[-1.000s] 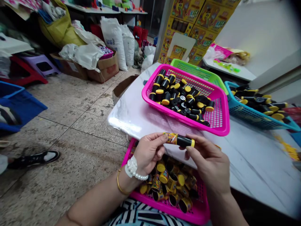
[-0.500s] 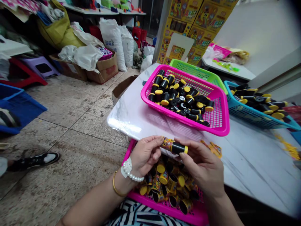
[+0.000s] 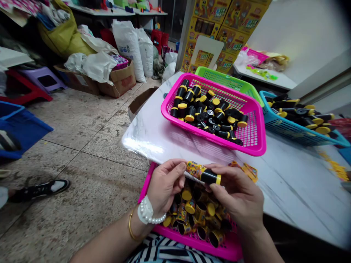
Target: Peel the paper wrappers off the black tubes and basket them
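Between my hands is a small black tube [image 3: 210, 176] with a yellow end cap, lying almost level. A yellow printed sleeve [image 3: 195, 169] covers its left part. My right hand [image 3: 238, 195] grips the black, capped end between thumb and fingers. At the other end, my left hand [image 3: 167, 186] pinches the sleeve's edge with thumb and forefinger; its other fingers are curled. Below my hands, a pink basket [image 3: 192, 244] on my lap holds many tubes in printed sleeves. On the table ahead, a larger pink basket [image 3: 261, 133] holds bare black tubes with yellow caps.
A green basket [image 3: 229, 79] and a blue basket [image 3: 301, 135] of black tubes stand behind and right on the marbled table [image 3: 290, 190]. Flat printed sleeves [image 3: 249, 171] lie near my right hand. Printed boxes [image 3: 219, 33] are stacked behind. A person's shoe [image 3: 49, 187] is at left.
The sleeved tube has tipped slightly, its capped end lower and further right. My left thumb and finger have shifted a little left toward the sleeve's outer end. The view has moved slightly.
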### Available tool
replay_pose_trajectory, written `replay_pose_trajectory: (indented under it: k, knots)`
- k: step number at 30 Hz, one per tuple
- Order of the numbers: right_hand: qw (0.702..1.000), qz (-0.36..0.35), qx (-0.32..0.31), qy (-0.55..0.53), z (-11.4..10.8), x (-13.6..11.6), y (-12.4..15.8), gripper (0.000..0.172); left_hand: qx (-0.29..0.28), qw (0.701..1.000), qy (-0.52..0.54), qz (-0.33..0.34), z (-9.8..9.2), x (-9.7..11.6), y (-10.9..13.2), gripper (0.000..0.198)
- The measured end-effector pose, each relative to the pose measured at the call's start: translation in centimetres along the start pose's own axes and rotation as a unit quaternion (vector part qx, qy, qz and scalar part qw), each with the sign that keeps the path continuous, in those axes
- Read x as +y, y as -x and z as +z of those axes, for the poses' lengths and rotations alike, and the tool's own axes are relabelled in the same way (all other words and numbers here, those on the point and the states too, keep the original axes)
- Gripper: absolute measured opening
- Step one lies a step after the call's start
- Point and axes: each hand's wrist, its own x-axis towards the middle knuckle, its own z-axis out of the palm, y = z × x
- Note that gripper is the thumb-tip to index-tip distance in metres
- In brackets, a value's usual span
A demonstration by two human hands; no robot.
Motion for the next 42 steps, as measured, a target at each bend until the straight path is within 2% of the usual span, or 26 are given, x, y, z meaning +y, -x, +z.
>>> replay_pose_trajectory:
  k: [2,4,7,9,11,14,17,20,22,24,27,30,33,35,38,40,42]
  knots:
    - [1.0,-0.025,-0.017,-0.001,-0.5,-0.1,0.1,0.03,-0.014,0.999,-0.043,0.031,-0.1,0.7,0.3,0.047]
    - [0.997,-0.049,-0.04,0.031,-1.0,-0.3,0.0,0.03,-0.074,0.992,-0.099,0.017,-0.2,1.5,0.4,0.058]
    - [0.991,-0.07,-0.057,0.102,-1.5,-0.4,0.1,0.033,-0.158,0.973,-0.165,-0.044,-0.2,2.3,0.2,0.044]
    - [0.988,-0.074,-0.052,0.122,-1.6,-0.2,0.3,0.043,-0.161,0.968,-0.182,-0.058,-0.2,2.5,0.1,0.034]
    - [0.987,-0.082,-0.038,0.13,-1.5,0.0,0.6,0.052,-0.148,0.969,-0.188,-0.054,-0.1,2.2,0.0,0.031]
    - [0.98,-0.127,-0.042,0.149,-1.4,0.2,0.8,0.053,-0.149,0.97,-0.185,-0.046,0.6,1.5,-0.2,0.031]
    - [0.968,-0.179,-0.051,0.168,-1.4,0.0,0.7,0.054,-0.18,0.967,-0.171,-0.05,1.6,1.0,-0.3,0.034]
    - [0.961,-0.202,-0.051,0.182,-1.8,0.0,0.4,0.056,-0.199,0.96,-0.195,-0.031,2.0,1.1,-0.6,0.04]
    - [0.962,-0.196,-0.045,0.186,-2.1,0.2,0.4,0.058,-0.194,0.957,-0.213,-0.024,1.6,1.4,-0.8,0.045]
    - [0.964,-0.183,-0.038,0.189,-2.5,0.4,0.4,0.058,-0.194,0.955,-0.219,-0.045,1.0,1.7,-0.9,0.045]
    - [0.963,-0.166,-0.044,0.209,-2.6,0.7,0.7,0.053,-0.2,0.951,-0.225,-0.069,0.4,1.7,-0.9,0.035]
    - [0.966,-0.146,-0.039,0.212,-2.5,0.7,0.9,0.049,-0.182,0.959,-0.215,-0.025,0.7,1.4,-0.7,0.023]
    - [0.968,-0.14,-0.027,0.208,-2.2,0.5,1.3,0.052,-0.187,0.961,-0.203,0.013,1.3,1.0,-0.6,0.022]
    - [0.967,-0.142,-0.017,0.209,-2.1,0.6,1.6,0.053,-0.195,0.95,-0.239,0.056,1.5,1.0,-0.5,0.023]
    - [0.978,-0.112,0.002,0.177,-2.0,1.1,2.1,0.048,-0.214,0.917,-0.315,0.117,1.5,0.9,-0.5,0.021]
    - [0.985,-0.084,0.006,0.149,-2.0,1.3,2.3,0.045,-0.225,0.904,-0.345,0.118,1.3,0.8,-0.6,0.021]
    - [0.985,-0.089,0.004,0.15,-2.0,1.4,2.4,0.046,-0.217,0.903,-0.357,0.099,1.0,0.7,-0.6,0.025]
